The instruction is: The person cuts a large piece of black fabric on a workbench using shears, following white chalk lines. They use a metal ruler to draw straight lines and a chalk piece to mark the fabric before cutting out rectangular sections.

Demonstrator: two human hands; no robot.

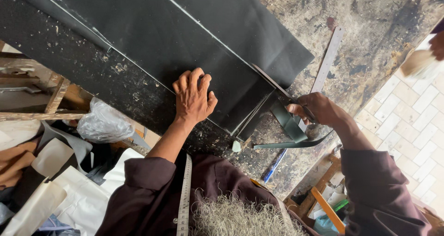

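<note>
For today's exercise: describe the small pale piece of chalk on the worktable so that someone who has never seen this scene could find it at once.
Start at the worn, stained worktable and the big black cloth spread on it. Follow the cloth's near cut edge, between the left hand pressing the cloth and the right hand working the scissors. The chalk lies there, a small pale greenish wedge, unlike the blue pen beside it.

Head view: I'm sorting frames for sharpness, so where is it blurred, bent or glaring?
Head view: the left hand on the black fabric is sharp; the right hand with the scissors is only slightly soft; the object at the right edge is blurred; the table edges bow from wide-angle distortion; lighting is soft, without glare.
</note>
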